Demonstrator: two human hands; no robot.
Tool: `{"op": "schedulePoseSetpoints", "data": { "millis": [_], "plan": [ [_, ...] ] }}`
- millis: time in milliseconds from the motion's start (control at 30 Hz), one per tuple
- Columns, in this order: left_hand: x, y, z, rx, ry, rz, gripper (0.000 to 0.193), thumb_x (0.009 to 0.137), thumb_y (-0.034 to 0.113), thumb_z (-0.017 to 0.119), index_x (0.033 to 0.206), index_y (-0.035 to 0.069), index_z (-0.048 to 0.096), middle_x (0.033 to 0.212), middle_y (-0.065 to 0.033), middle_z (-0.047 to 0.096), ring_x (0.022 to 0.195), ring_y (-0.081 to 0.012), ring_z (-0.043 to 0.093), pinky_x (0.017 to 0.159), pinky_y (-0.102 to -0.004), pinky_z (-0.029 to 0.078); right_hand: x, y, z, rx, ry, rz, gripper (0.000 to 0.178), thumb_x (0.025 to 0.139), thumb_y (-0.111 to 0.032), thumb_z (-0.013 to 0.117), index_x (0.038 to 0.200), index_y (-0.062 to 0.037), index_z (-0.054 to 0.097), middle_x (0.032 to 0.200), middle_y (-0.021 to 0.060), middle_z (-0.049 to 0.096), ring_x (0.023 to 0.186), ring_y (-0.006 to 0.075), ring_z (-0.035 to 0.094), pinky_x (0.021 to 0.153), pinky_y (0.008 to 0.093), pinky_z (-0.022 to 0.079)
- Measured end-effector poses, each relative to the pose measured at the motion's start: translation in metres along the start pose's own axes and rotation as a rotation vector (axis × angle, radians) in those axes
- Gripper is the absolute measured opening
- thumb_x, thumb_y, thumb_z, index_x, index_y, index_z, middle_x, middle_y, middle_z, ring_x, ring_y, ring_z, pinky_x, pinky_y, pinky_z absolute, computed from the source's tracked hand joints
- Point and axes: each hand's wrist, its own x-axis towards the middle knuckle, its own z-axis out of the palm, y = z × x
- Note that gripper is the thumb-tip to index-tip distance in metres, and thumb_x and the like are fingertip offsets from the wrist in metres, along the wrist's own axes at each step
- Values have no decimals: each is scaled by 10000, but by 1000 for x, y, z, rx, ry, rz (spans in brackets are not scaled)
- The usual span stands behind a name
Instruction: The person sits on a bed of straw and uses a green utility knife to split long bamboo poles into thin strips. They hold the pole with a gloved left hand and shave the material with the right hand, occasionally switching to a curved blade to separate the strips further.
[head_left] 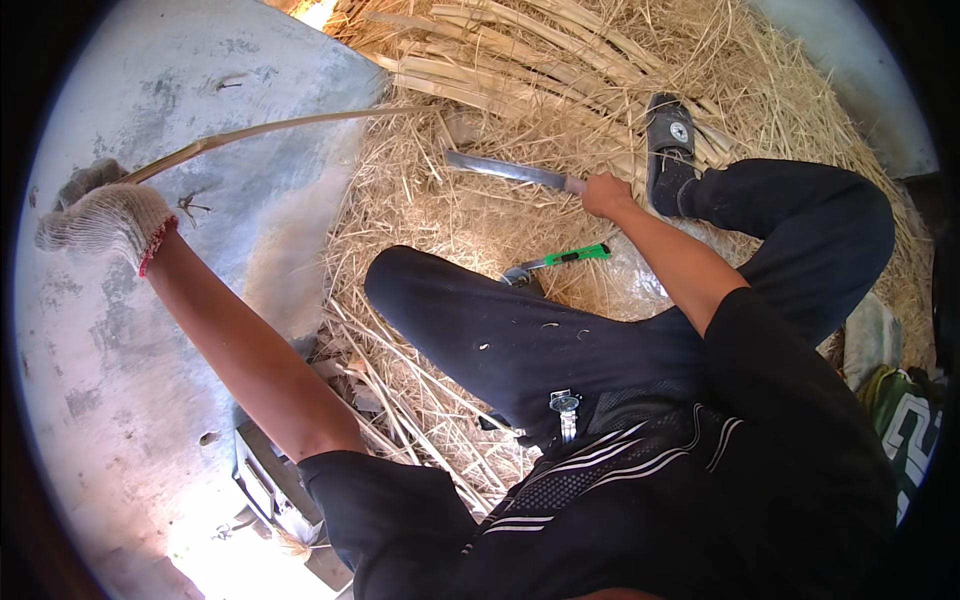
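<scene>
A pale knitted glove with a red cuff covers my left hand [108,212], stretched out far to the left against the wall. Its fingers are closed on one end of a long bamboo strip [255,129], which arcs right toward the straw. My bare right hand [605,195] grips the handle of a long-bladed knife [508,168]. The blade points left, below the far tip of the strip and apart from it. Between my legs lies a green utility knife [575,255] on the straw.
Split bamboo strips [490,55] lie piled at the back over shavings [780,110]. A stained pale wall [120,330] stands on the left. A wristwatch [565,412] rests on my lap. Dark boxy equipment [280,480] sits at lower left, and a green bag [890,410] at right.
</scene>
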Motion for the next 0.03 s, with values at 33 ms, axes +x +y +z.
{"op": "schedulePoseSetpoints", "data": {
  "millis": [33],
  "plan": [
    [5,-5,-3,-12,-16,-3,619,949,662,362,756,83,471,676,-56,520,580,-220,510,617,-370,483,7,8,-7,64,-92,-26,697,867,-616,593,1289,-61,620,1351,213,573,1237,378,569,1039,530,422]
  ]
}}
